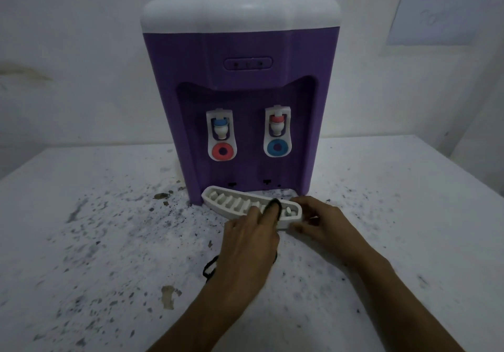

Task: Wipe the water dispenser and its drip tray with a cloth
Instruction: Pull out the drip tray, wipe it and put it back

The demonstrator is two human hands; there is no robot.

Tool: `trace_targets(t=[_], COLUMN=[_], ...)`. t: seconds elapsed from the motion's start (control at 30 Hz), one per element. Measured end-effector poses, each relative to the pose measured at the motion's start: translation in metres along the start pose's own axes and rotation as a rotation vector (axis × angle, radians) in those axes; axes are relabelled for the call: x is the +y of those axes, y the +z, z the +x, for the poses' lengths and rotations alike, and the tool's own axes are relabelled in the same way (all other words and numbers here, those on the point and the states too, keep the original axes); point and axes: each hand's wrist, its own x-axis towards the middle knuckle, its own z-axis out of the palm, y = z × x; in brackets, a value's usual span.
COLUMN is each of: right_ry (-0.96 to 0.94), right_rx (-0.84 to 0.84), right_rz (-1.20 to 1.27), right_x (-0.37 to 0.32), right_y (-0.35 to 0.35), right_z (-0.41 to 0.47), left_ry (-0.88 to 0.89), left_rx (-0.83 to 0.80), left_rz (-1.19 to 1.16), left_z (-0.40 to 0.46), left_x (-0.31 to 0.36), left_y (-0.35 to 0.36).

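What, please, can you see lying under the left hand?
A dark cloth pokes out from under the left hand, reaching onto the drip tray. The hand hides the rest.

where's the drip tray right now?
Head view, centre: the drip tray lies askew on the table, just in front of the dispenser. The right hand holds its right end; the left hand presses a dark cloth onto it.

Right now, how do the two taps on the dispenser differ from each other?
The left tap has a blue cap on top and a red ring at the bottom; the right tap reverses that, with a red cap on top and a blue ring below. The left tap also sits slightly lower in the picture. Both share the same white housing and white spout, hang in the purple recess of the water dispenser, and neither hand touches them.
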Motion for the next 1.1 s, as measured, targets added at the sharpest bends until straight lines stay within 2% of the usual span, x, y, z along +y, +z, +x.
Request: trace_targets(t=[0.1,0.27,0.43,0.7,0.87,1.1], right_ry=[-0.021,-0.056,-0.023,0.022,0.046,0.109], right_rx=[0.021,0.006,-0.019,-0.084,-0.096,-0.157], right_rz=[0.0,-0.016,0.045,-0.04,-0.006,0.06], right_x=[-0.003,-0.004,-0.004,-0.004,-0.005,-0.003], right_y=[0.001,-0.001,-0.007,-0.02,-0.023,-0.028], right_z=[0.0,-0.001,-0.002,-0.003,-0.004,-0.004], left_ry=[0.098,0.118,0.022,-0.083,-0.194,-0.31], left_rx=[-0.022,0.003,-0.007,-0.133,-0.138,-0.173], left_rz=[0.066,0.203,0.269,0.33,0.355,0.274], left_z=[-0.003,-0.001,-0.008,-0.011,-0.004,0.011], left_x=[0.015,0.02,0.015,-0.019,-0.043,-0.082], left_y=[0.014,0.028,0.025,0.009,-0.006,-0.011])
